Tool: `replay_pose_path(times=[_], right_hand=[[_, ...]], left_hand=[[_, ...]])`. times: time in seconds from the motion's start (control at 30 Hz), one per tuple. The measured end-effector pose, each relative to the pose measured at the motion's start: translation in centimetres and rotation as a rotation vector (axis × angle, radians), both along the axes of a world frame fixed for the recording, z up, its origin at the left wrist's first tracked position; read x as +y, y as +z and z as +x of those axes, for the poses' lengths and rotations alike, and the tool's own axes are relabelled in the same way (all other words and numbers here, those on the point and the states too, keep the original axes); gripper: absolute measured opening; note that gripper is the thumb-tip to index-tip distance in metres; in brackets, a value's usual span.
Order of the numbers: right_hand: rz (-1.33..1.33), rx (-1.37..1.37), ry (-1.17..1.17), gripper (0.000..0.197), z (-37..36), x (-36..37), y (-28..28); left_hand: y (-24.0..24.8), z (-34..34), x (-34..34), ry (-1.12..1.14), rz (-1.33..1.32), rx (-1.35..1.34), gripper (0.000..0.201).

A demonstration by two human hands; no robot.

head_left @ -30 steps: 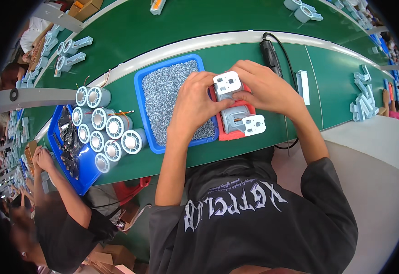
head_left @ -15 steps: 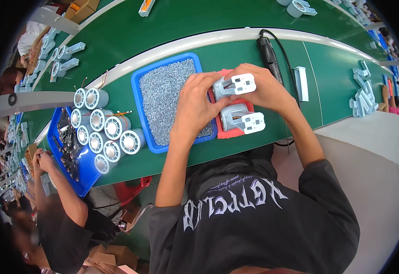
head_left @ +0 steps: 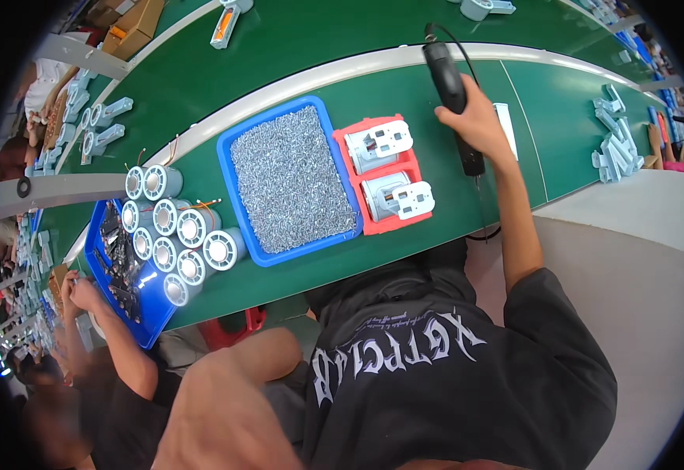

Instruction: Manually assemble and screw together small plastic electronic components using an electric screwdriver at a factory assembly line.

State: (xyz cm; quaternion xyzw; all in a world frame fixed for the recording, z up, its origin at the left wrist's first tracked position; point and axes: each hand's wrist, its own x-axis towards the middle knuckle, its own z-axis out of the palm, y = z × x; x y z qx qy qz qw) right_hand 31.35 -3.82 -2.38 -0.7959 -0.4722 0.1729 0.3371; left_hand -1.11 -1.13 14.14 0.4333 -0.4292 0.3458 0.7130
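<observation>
My right hand (head_left: 479,121) is wrapped round a black electric screwdriver (head_left: 443,74); its thin bit points down toward the near table edge and a cord runs from its far end. To the left, a red fixture (head_left: 393,229) holds two pale grey cylindrical housings, a far housing (head_left: 361,155) and a near housing (head_left: 378,196), each with a white bracket plate on its right. Neither hand touches them. My left arm (head_left: 236,392) is bent close at the lower edge and smeared by motion; its fingers cannot be made out.
A blue tray of small screws (head_left: 291,180) lies left of the fixture. Beyond it stand several grey cylindrical motors (head_left: 193,227) and a blue bin of dark parts (head_left: 150,294). A co-worker's arms (head_left: 119,337) are at far left. Pale parts (head_left: 617,149) lie at right.
Both hands have left the far housing, which now sits in the red fixture. My right hand has taken hold of the screwdriver; my left arm has drawn back toward the lower edge.
</observation>
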Motion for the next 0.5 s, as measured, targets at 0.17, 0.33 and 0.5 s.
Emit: replay_pose_path(times=[0.17, 0.33, 0.5], right_hand=[[0.469, 0.491, 0.189, 0.075, -1.4, -2.3, 6.4], [0.898, 0.734, 0.505, 0.084, -2.8, -3.7, 7.7], [0.917, 0.822, 0.753, 0.096, -2.7, -4.9, 7.2]], left_hand=[[-1.6, -1.0, 1.9, 0.045, 0.294, 0.185, 0.023], [-6.4, -1.7, 2.3, 0.984, 0.486, 1.222, 0.020], [-14.1, -0.7, 3.6, 1.236, 0.691, 1.706, 0.022]])
